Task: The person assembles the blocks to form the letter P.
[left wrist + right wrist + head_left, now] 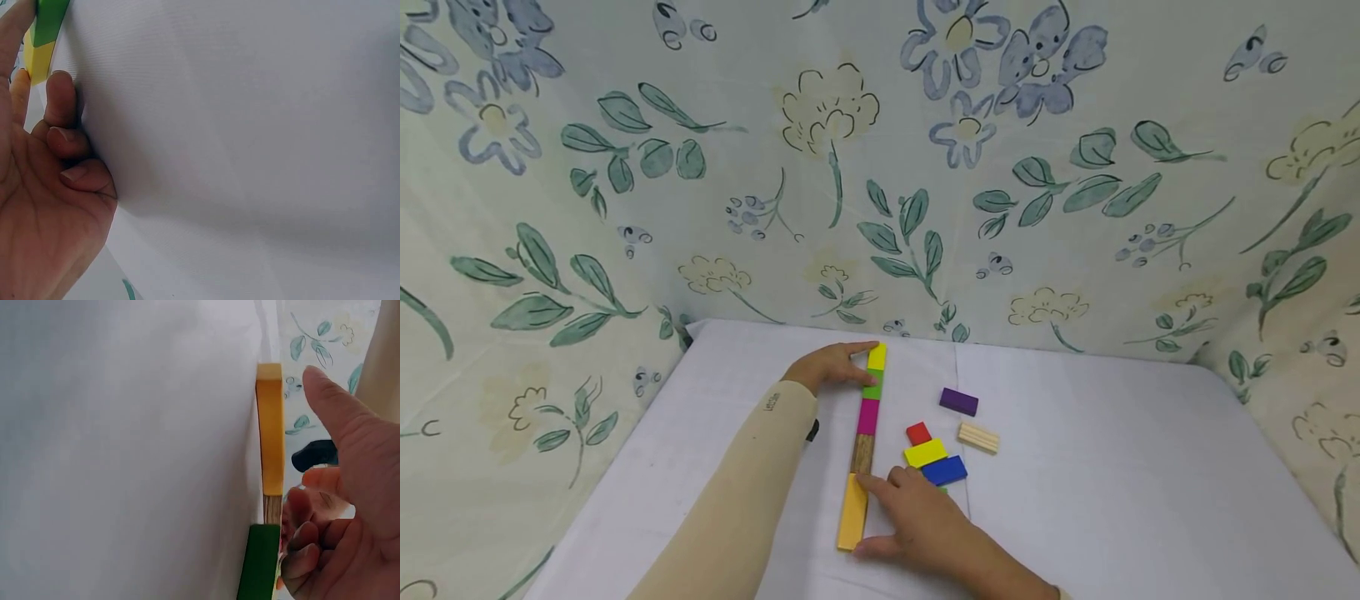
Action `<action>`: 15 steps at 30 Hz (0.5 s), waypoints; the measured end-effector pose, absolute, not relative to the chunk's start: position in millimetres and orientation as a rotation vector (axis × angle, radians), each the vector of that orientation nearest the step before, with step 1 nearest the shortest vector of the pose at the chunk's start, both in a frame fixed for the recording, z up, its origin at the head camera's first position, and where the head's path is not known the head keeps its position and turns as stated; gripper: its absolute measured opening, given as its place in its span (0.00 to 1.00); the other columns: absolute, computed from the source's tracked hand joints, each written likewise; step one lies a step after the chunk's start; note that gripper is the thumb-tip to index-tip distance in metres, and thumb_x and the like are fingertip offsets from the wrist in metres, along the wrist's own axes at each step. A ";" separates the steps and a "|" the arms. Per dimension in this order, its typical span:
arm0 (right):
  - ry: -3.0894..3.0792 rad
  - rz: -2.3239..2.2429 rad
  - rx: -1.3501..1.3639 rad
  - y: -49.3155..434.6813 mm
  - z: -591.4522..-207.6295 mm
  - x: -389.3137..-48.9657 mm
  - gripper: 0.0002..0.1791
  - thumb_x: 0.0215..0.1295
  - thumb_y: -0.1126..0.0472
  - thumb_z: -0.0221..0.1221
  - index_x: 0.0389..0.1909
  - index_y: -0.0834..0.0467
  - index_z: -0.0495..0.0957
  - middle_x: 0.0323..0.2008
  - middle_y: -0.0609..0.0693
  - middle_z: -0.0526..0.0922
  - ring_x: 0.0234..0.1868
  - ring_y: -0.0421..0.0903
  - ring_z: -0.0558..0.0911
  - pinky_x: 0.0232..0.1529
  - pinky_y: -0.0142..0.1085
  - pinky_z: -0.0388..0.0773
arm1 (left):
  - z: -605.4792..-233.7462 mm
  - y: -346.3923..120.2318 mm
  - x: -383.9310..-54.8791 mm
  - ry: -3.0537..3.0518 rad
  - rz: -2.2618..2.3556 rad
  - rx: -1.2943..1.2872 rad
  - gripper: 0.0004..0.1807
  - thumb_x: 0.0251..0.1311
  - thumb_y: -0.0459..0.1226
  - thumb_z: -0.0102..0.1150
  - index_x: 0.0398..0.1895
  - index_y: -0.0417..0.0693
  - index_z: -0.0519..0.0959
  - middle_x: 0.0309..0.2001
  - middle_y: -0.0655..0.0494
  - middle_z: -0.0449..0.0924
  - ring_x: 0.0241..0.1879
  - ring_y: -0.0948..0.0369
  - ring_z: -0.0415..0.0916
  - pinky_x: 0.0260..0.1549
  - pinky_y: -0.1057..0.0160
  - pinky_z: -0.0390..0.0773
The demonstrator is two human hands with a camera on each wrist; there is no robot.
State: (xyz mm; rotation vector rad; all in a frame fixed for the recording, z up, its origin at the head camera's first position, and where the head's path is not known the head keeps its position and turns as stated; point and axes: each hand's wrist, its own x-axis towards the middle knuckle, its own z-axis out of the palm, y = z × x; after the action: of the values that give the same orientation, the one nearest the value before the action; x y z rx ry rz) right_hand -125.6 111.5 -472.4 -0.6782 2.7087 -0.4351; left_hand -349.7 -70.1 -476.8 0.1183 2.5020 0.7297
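A straight row of coloured blocks runs away from me. From far to near come a yellow block (877,357), a green block (872,385), a magenta block (868,417), a brown block (862,454) and a longer orange block (852,512). At the far end my left hand (829,367) touches the yellow block with its index finger, the thumb beside the green one; its other fingers are curled in the left wrist view. My right hand (925,525) spans the orange block, index finger near its far end and thumb near its close end.
Right of the row lie a red block (918,433), a yellow block (925,453), a blue block (945,471), a purple block (958,402) and a pale ridged wood piece (977,437). My right hand mostly hides another green block (259,562). A floral cloth (820,200) hangs behind the table.
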 end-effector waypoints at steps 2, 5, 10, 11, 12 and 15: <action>2.694 -0.500 -0.631 116.0 -469.6 -127.7 0.46 0.49 0.23 0.66 0.70 0.34 0.72 0.37 0.39 0.76 0.36 0.35 0.71 0.34 0.27 0.76 | -477.2 -69.7 -350.1 2.501 0.732 0.122 0.46 0.51 0.60 0.72 0.74 0.88 0.61 0.81 0.57 0.56 0.77 0.44 0.57 0.73 0.32 0.59; 2.719 -0.565 -0.562 126.3 -465.1 -132.3 0.44 0.51 0.25 0.66 0.70 0.37 0.72 0.36 0.39 0.74 0.35 0.35 0.71 0.33 0.27 0.74 | -476.7 -69.9 -350.1 2.492 0.745 0.121 0.46 0.51 0.60 0.72 0.74 0.88 0.61 0.81 0.57 0.56 0.77 0.44 0.57 0.74 0.32 0.59; 2.856 -0.618 -0.395 154.9 -462.5 -144.8 0.42 0.55 0.29 0.67 0.70 0.40 0.73 0.37 0.40 0.74 0.36 0.37 0.71 0.33 0.30 0.72 | -475.7 -69.8 -349.7 2.474 0.766 0.113 0.47 0.50 0.59 0.73 0.74 0.88 0.61 0.82 0.56 0.55 0.77 0.43 0.57 0.74 0.32 0.57; 2.881 -0.627 -0.348 162.2 -462.9 -148.0 0.41 0.55 0.30 0.68 0.69 0.41 0.74 0.37 0.40 0.74 0.35 0.37 0.71 0.34 0.30 0.72 | -475.7 -69.7 -349.6 2.470 0.772 0.107 0.47 0.50 0.59 0.74 0.74 0.88 0.61 0.82 0.56 0.55 0.77 0.43 0.57 0.74 0.32 0.57; 2.898 -0.645 -0.293 169.4 -463.3 -151.2 0.41 0.55 0.32 0.69 0.69 0.41 0.74 0.36 0.40 0.74 0.35 0.38 0.71 0.34 0.30 0.72 | -475.8 -69.5 -349.6 2.467 0.778 0.101 0.47 0.50 0.59 0.74 0.74 0.88 0.61 0.82 0.56 0.55 0.77 0.43 0.56 0.74 0.32 0.57; 2.933 -0.714 -0.153 192.9 -467.3 -162.2 0.38 0.57 0.36 0.70 0.68 0.44 0.75 0.33 0.42 0.74 0.35 0.40 0.72 0.33 0.30 0.73 | -475.7 -68.9 -349.8 2.467 0.788 0.085 0.47 0.50 0.58 0.75 0.74 0.89 0.61 0.82 0.57 0.55 0.77 0.43 0.56 0.74 0.32 0.58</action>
State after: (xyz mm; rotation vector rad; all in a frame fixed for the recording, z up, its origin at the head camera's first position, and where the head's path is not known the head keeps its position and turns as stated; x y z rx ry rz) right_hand -162.2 192.9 -467.3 -0.1528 2.9331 -0.7144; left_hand -349.8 -68.9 -475.7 0.0846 2.4669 0.7884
